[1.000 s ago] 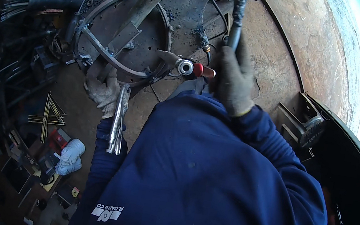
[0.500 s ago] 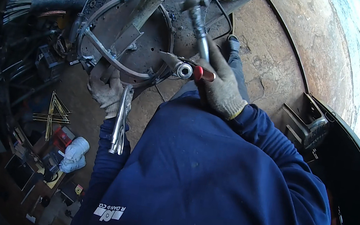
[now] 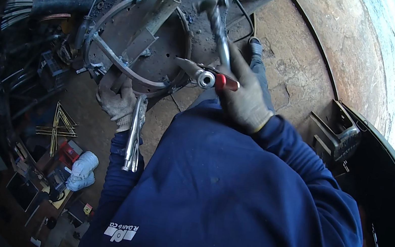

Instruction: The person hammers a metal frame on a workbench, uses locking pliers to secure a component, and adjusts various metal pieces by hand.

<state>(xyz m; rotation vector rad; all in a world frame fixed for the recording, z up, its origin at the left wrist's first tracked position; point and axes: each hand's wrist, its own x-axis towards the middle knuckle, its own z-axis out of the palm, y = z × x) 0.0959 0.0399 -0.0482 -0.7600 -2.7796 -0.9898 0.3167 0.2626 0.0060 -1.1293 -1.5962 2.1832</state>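
Right hand [image 3: 245, 97], gloved, is up over the round metal frame [image 3: 138, 43], its fingers wrapped tight round the handle of a hammer [image 3: 219, 29]. The hammer shaft runs up and away from those fingers, its head blurred above the frame's far rim. Just beside the knuckles, on the frame side, sits a red-handled tool with a shiny round end [image 3: 209, 78], lying against the frame's near edge; I cannot tell whether the fingers touch it.

Left hand [image 3: 116, 103], also gloved, is pressed to the lower rim of the frame, fingers curled on the metal. Locking pliers [image 3: 133, 137] run down from under that hand along the blue sleeve [image 3: 227, 194], jaws up at the frame's rim, handles pointing back toward the person. Whether the fingers actually hold the pliers or only rest next to them is not clear.

The frame itself is a ring with a curved bar across it and an angled tube [image 3: 158, 13] rising from the middle, lying on the rusty round steel bench [image 3: 318, 65].

Well away from the left fingers, down on the floor side, lies a bundle of thin yellow welding rods [image 3: 56, 125], and further out a pair of white gloves [image 3: 82, 170]. Beyond the right fingers, a dark metal bracket [image 3: 338, 137] stands at the bench's edge.
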